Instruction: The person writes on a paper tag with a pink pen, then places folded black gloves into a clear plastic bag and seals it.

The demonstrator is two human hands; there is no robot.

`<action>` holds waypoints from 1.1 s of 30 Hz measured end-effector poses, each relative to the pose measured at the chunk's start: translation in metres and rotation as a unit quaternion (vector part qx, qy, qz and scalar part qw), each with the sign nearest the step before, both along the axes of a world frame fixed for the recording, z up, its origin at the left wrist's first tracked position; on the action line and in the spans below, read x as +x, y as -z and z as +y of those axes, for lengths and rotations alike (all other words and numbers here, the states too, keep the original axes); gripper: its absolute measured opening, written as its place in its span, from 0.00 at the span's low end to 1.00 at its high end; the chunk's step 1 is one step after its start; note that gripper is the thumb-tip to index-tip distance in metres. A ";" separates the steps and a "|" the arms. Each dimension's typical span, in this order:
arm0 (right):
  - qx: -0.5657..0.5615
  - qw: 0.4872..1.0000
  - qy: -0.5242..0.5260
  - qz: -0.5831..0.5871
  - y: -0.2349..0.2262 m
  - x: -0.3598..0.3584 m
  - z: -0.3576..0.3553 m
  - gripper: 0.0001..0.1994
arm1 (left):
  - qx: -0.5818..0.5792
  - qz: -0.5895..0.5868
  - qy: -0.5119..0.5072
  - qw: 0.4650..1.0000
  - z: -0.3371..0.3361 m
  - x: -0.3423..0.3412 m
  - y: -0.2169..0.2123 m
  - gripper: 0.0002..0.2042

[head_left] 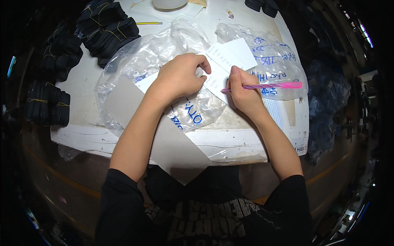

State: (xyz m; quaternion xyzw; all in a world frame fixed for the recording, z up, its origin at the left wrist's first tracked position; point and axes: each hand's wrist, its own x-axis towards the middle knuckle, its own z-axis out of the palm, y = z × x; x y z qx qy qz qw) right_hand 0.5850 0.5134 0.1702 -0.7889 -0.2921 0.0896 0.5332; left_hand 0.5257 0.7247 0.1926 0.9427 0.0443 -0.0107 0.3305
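My right hand (244, 91) is closed round a pink and purple striped pen (283, 85), its tip pointing left over a white paper slip (218, 85) with handwriting. The thumb rests at the slip's right side. Another white slip (242, 53) lies beyond, overlapping it. My left hand (180, 76) curls at the slip's left edge, thumb and index finger bent towards each other around something small and whitish, partly hidden. Beneath lie a clear plastic bag (123, 61) with blue handwriting and a grey card sheet (176, 147) that overhangs the table's front edge.
A second clear bag (287, 61) with blue writing lies on the right of the white table (230, 143). Several banded bundles of black pieces (111, 33) sit at the left. A yellow pencil (150, 23) and a round pale object (169, 3) lie at the back.
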 end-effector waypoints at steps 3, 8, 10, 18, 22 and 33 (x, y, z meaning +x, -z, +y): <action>-0.007 1.000 -0.021 -0.004 0.000 0.000 0.001 0.20 | -0.006 -0.012 0.007 1.000 0.001 0.000 0.002 0.11; -0.045 0.999 -0.023 -0.003 -0.003 -0.002 0.001 0.19 | -0.007 -0.011 0.007 1.000 0.001 0.001 0.004 0.11; -0.044 0.999 -0.016 -0.007 -0.004 -0.002 0.001 0.19 | -0.007 -0.009 0.006 1.000 0.001 0.001 0.004 0.11; -0.032 0.999 -0.005 -0.013 -0.001 -0.002 0.002 0.18 | -0.003 -0.014 0.011 1.000 0.001 0.001 0.003 0.10; -0.033 0.999 -0.017 -0.029 -0.001 -0.001 0.002 0.17 | 0.002 -0.015 0.012 1.000 0.001 0.000 0.003 0.10; -0.027 0.999 0.006 -0.037 0.003 0.001 0.002 0.17 | 0.010 -0.016 0.013 1.000 0.001 0.001 0.003 0.10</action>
